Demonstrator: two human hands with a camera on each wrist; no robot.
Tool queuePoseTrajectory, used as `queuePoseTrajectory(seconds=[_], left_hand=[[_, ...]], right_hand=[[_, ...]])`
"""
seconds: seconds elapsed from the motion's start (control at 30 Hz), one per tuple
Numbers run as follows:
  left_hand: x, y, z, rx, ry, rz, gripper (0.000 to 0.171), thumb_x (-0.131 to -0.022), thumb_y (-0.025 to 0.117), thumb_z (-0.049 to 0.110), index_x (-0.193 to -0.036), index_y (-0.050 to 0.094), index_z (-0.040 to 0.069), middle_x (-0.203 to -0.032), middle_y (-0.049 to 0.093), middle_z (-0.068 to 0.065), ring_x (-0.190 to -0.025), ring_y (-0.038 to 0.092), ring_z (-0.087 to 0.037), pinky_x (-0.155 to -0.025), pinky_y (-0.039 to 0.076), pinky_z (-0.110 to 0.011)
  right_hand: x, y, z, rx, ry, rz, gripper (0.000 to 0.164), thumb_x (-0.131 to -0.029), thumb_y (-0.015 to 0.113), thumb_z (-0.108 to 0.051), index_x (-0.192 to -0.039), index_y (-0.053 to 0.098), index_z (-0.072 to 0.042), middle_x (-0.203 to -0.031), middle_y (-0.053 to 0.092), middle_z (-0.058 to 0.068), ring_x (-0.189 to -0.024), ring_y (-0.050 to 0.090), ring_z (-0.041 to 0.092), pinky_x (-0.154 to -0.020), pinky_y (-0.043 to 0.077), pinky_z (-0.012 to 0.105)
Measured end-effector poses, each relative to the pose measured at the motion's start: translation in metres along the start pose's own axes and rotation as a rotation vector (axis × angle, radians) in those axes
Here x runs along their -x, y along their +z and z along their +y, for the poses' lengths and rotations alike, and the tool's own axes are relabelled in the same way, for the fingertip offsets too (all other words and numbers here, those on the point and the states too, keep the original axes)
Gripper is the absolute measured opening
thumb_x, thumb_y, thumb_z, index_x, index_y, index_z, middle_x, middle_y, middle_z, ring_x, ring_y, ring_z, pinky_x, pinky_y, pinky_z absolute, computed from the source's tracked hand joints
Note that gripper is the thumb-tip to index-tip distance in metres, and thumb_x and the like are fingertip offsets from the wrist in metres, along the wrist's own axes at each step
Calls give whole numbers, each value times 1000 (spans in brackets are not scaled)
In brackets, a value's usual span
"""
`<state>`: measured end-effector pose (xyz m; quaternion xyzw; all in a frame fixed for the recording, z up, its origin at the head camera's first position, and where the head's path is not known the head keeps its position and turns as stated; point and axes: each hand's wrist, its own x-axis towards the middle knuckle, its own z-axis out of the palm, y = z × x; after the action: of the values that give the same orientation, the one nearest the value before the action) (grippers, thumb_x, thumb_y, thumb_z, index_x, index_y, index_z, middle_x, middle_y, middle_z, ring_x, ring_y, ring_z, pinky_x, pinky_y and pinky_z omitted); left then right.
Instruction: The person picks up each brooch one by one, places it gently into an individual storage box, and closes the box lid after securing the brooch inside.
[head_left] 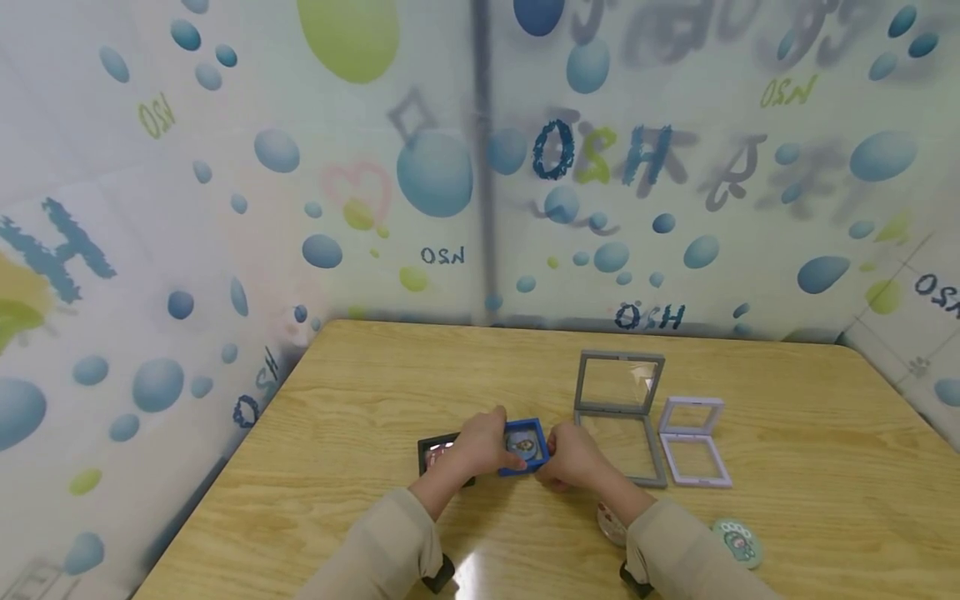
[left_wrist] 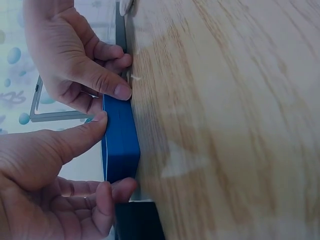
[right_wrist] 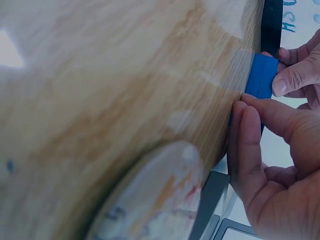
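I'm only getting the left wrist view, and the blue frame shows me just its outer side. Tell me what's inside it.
Observer: The head view shows a round badge with a picture on it inside the blue frame.
Operator: Now report what's in the black frame next to it.
Observer: Something pinkish; the left hand hides part of that frame, so I can't say what it is.
Operator: I see a bit of a grey frame. Name what stands just to the right of it.
Observer: A smaller lilac frame, standing open with one half raised.
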<state>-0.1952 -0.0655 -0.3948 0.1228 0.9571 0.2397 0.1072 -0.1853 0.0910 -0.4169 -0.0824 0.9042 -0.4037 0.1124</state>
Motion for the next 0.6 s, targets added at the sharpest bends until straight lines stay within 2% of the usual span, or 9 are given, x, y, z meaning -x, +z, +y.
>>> queuePoseTrajectory(seconds=[0.17,0.33,0.47,0.6], left_hand=[[0,0,0,-16,1,-13,61,-66,82,29,-109,50,-1,-83,58,-8,-75,55,-21,-67,48,-35],[-1,-3,3,-97,17,-21,60,-65,82,32,-106,53,0,-81,58,-7,-73,54,-19,-65,47,-32],[0,-6,7,-141,9,-4,62,-62,84,33,-106,54,1,-82,58,-6,-73,54,-18,-65,47,-32],[3,-6,14,-219,5,44,65,-58,86,32,-107,53,4,-82,61,-7,-73,57,-20,-61,47,-33]], right_hand=[[2,0,0,5,6,-10,29,-63,75,6,-64,47,-3,-57,52,6,-42,54,13,-42,46,23],[6,-5,-2,-15,18,-33,24,-63,74,7,-68,50,1,-61,54,7,-45,57,14,-44,48,24],[9,-12,-2,-16,24,-56,21,-65,73,6,-78,56,6,-64,58,10,-48,59,15,-48,50,25],[14,-20,1,-28,44,-67,25,-68,73,4,-86,57,8,-72,60,11,-51,61,17,-50,51,26]])
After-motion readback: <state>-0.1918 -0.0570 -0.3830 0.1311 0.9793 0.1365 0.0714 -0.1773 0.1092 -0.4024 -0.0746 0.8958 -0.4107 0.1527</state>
